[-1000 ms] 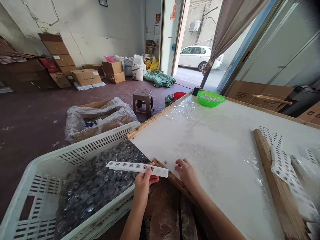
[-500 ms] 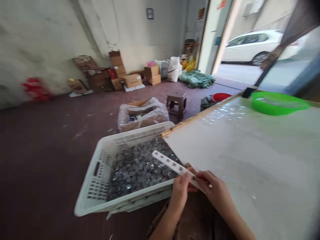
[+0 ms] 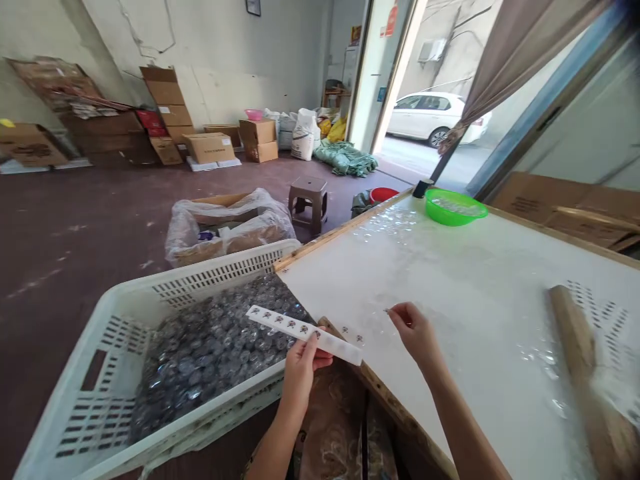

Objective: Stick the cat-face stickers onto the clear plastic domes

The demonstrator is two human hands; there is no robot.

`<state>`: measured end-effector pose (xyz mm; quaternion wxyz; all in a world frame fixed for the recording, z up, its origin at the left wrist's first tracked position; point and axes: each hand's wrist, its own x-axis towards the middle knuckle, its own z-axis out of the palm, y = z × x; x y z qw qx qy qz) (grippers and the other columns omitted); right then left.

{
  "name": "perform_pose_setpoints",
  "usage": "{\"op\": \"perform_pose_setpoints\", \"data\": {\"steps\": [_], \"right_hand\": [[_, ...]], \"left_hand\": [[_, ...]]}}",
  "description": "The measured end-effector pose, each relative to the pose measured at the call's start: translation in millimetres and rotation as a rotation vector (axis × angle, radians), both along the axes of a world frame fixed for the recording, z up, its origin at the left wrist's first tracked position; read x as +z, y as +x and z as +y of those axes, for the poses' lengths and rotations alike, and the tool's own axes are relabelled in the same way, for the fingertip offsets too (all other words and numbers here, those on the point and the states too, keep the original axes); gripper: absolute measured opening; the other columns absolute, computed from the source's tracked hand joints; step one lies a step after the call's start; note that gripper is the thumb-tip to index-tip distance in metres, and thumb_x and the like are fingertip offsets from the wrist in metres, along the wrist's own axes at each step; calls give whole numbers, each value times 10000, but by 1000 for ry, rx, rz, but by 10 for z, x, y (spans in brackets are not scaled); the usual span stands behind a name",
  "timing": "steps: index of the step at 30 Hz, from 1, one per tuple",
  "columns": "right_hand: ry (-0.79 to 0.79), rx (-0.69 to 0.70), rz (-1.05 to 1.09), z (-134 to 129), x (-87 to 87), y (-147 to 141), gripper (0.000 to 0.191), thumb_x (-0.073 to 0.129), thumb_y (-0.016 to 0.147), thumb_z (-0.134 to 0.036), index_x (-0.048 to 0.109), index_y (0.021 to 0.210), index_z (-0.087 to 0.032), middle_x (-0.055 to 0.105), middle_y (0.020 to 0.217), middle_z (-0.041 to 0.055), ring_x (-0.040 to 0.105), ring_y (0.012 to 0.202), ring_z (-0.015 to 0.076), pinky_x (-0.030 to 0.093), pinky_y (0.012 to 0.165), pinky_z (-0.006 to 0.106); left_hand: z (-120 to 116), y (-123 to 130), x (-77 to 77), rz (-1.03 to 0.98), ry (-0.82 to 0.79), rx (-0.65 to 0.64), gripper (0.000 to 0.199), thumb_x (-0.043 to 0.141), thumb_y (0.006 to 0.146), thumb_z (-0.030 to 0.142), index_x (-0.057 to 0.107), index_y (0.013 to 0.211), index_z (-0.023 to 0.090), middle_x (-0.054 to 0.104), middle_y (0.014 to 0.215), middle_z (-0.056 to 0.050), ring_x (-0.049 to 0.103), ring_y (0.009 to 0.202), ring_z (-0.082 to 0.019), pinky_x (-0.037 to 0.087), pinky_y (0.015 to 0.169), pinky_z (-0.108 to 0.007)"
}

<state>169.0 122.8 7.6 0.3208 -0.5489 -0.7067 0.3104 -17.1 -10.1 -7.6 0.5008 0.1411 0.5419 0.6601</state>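
Note:
My left hand pinches a narrow white strip of stickers between thumb and fingers. Small dark printed designs run along its far part, while the part near the table edge is bare. Over the white tabletop, my right hand is closed in a pinch on a tiny dark-printed sticker. Faint clear round plastic pieces lie under and around that hand. Two more small printed designs show on the tabletop beside the strip's near end.
A white plastic crate full of clear, rounded pieces stands left of the table. Clear pieces are scattered near a green basin. A wooden block lies at right. A stool and plastic-lined box stand beyond.
My right hand has left the strip and moved right over the tabletop with a small sticker. My left hand keeps the strip, whose near part is now bare. The view has turned right.

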Motion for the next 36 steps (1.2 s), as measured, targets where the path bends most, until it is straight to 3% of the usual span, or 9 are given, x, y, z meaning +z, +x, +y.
{"op": "perform_pose_setpoints", "data": {"steps": [4, 11, 20, 27, 36], "right_hand": [[-43, 5, -41, 47, -148, 46, 254, 474, 740, -408, 518, 795, -164, 610, 785, 73, 564, 661, 178, 436, 608, 305], [-14, 46, -92, -34, -379, -212, 200, 417, 775, -343, 490, 866, -181, 619, 840, 76, 583, 721, 190, 433, 647, 322], [-79, 157, -11, 51, -287, -283, 240, 458, 791, -402, 518, 805, -171, 618, 820, 70, 574, 745, 184, 426, 680, 310], [-189, 218, -166, 116, -246, -310, 173, 477, 741, -328, 522, 693, -168, 518, 573, 1, 476, 558, 138, 323, 518, 243], [-171, 218, -361, 129, -257, -379, 85, 496, 743, -219, 556, 708, -169, 552, 618, -3, 473, 573, 115, 301, 515, 214]], "left_hand": [[-29, -70, 31, -21, -7, 42, 543, 673, 653, 479, 655, 1013, 73, 625, 594, -55, 605, 589, -169, 539, 579, -276], [-6, -131, -26, -36, -18, 51, 534, 703, 614, 465, 668, 982, 80, 632, 600, -55, 614, 601, -174, 545, 569, -281], [-13, -135, -33, -26, -15, 40, 473, 664, 689, 427, 645, 1005, 76, 639, 653, -52, 596, 607, -150, 537, 567, -261], [-10, -127, 0, -16, -47, 41, 528, 677, 654, 459, 650, 1003, 64, 631, 612, -56, 592, 579, -154, 533, 539, -259], [-29, -142, 31, -5, -45, 14, 546, 658, 681, 462, 633, 1050, 60, 627, 612, -55, 595, 601, -160, 537, 562, -266]]}}
